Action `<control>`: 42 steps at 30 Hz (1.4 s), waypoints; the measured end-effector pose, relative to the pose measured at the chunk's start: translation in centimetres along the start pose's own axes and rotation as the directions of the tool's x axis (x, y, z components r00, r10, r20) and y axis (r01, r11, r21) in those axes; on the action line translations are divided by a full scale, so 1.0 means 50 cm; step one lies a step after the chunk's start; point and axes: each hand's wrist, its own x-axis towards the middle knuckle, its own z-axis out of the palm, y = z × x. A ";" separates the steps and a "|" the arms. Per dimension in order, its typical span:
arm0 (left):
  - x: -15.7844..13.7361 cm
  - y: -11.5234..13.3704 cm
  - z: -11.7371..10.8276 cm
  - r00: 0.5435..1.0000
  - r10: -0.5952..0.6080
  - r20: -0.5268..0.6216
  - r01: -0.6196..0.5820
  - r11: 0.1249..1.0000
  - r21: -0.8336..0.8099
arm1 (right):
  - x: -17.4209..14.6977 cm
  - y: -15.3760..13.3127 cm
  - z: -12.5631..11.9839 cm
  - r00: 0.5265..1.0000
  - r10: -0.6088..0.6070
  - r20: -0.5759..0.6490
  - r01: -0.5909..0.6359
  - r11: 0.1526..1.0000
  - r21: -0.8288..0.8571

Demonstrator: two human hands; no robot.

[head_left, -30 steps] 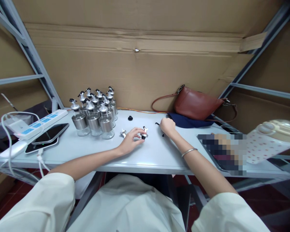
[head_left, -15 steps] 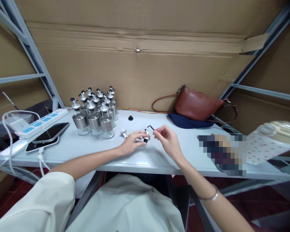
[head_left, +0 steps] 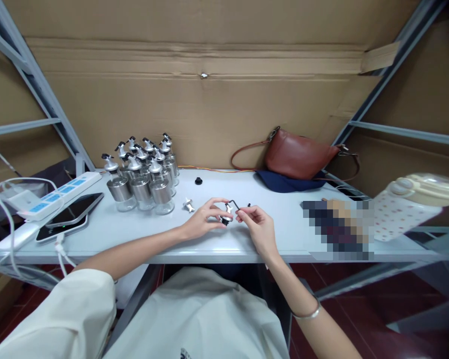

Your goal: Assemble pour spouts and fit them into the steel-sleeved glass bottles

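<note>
My left hand (head_left: pixel 203 219) pinches a silver bottle pour spout (head_left: pixel 227 217) with a black ribbed stopper at its lower end. Between the thumb and fingers of my right hand (head_left: pixel 260 227) is a thin black bent piece (head_left: pixel 234 204). Its hooked end is over the top of the spout; whether the two touch I cannot tell. Another silver pour spout (head_left: pixel 188 204) lies on the table beside my left hand. A small black part (head_left: pixel 249 205) shows just behind my right fingers. Farther back sits a black stopper (head_left: pixel 198 181).
Several glass and steel oil bottles (head_left: pixel 140 187) with spouts stand at left. Beyond them are a power strip (head_left: pixel 65 194), a phone (head_left: pixel 77 209) and white cables. A brown bag (head_left: pixel 299 154) on dark blue cloth (head_left: pixel 284 182) and a dotted container (head_left: pixel 394 212) occupy the right.
My right hand has brought the black bent piece closer to the spout in my left hand. The small black part behind my right fingers has come into view. The camera view has shifted slightly.
</note>
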 end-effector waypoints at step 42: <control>-0.005 0.004 0.003 0.996 0.090 -0.008 -0.089 0.994 0.068 | -0.004 -0.002 0.005 0.997 0.002 0.075 0.002 0.999 -0.047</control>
